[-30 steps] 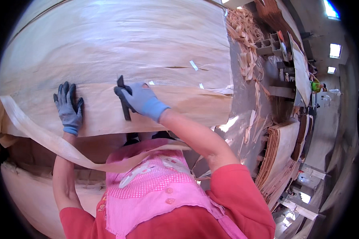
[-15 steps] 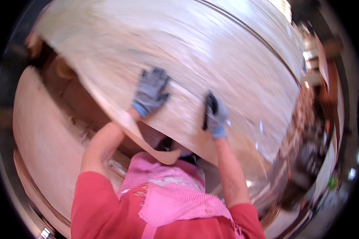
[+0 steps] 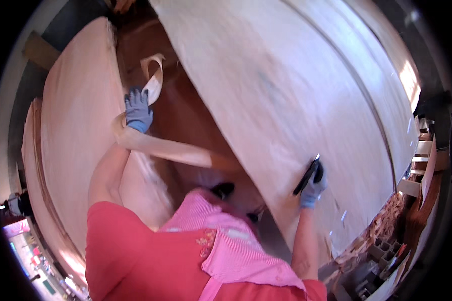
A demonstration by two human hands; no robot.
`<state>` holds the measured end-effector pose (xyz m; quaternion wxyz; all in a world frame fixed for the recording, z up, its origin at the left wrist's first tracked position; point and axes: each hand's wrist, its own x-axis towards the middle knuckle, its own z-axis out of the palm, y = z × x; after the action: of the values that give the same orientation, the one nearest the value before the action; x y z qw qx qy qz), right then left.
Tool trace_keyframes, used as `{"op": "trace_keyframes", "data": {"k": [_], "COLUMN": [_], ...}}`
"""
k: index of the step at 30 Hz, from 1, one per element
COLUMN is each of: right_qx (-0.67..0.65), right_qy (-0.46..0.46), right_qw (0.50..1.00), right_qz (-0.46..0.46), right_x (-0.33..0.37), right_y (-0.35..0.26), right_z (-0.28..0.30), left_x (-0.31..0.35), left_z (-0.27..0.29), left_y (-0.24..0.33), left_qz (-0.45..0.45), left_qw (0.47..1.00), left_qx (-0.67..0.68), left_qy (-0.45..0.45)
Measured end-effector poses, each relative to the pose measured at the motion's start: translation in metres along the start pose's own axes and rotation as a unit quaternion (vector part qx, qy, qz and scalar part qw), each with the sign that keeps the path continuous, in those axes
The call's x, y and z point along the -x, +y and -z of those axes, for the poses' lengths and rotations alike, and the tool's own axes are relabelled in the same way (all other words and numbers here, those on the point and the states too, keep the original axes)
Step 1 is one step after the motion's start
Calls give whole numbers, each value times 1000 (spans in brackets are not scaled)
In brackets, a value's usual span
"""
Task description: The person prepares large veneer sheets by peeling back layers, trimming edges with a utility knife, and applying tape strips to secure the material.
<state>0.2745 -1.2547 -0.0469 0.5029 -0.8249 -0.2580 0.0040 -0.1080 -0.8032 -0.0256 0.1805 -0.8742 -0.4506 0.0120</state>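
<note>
My right hand (image 3: 314, 189), in a grey and black glove, is closed round a black utility knife (image 3: 306, 178). The knife's bright blade tip points up, away from me, over a large pale wood veneer sheet (image 3: 286, 110). My left hand (image 3: 138, 111), also gloved, is at the edge of the left veneer stack (image 3: 78, 110), its fingers stretched out. A long narrow veneer strip (image 3: 181, 152) crosses over my left forearm near the wrist and bends round there. A curled length of veneer (image 3: 154, 83) rises beside the fingertips; whether it is the same strip is partly hidden.
Between the two stacks runs a dark reddish-brown gap (image 3: 181, 110). My dark shoes (image 3: 222, 189) show at its near end. Shredded veneer scraps (image 3: 386, 218) and hollow blocks (image 3: 381, 251) lie at the lower right. A person's hand (image 3: 121, 6) is at the far left top.
My left hand has moved left off the veneer sheet to the left stack, and the strip has shifted left with it. The view has turned left. My right hand keeps the knife.
</note>
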Motion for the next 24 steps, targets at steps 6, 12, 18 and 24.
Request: {"op": "trace_keyframes", "data": {"k": [6, 12, 18, 24], "right_qx": [-46, -70, -59, -37], "right_qy": [-13, -7, -21, -20], "right_qw": [998, 997, 998, 999], "right_qz": [-27, -44, -10, 4], "right_x": [-5, -3, -1, 1], "right_y": [-16, 8, -5, -8], "right_z": [-8, 1, -4, -12], "left_x": [204, 275, 297, 299], "left_z": [-49, -30, 13, 44], "left_y": [19, 7, 24, 16], "left_qz": [-274, 99, 101, 52], "left_qw": [754, 649, 519, 469], "left_qx": [193, 356, 617, 634], "left_qy": [-565, -665, -583, -613]}}
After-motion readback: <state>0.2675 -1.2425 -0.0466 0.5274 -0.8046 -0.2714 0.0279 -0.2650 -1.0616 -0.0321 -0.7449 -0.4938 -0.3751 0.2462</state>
